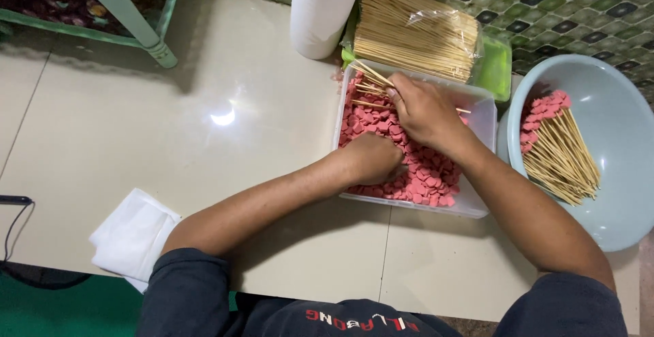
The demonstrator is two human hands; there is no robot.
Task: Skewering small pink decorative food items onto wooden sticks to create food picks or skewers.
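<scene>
A clear rectangular plastic tub (477,204) on the tiled floor holds many small pink sausage slices (429,173). My right hand (426,112) is over the tub's far half, closed on a bunch of thin bamboo skewers (368,82) whose tips fan out to the left. My left hand (371,158) rests knuckles-up among the pink slices at the tub's middle, fingers curled down into them; what it pinches is hidden.
A light blue basin (613,105) at the right holds finished skewers with pink slices (555,143). A bag of bare skewers (412,30) lies on a green tray behind the tub. A white roll (323,7), a folded white cloth (133,235) and a green stool leg (136,20) are nearby.
</scene>
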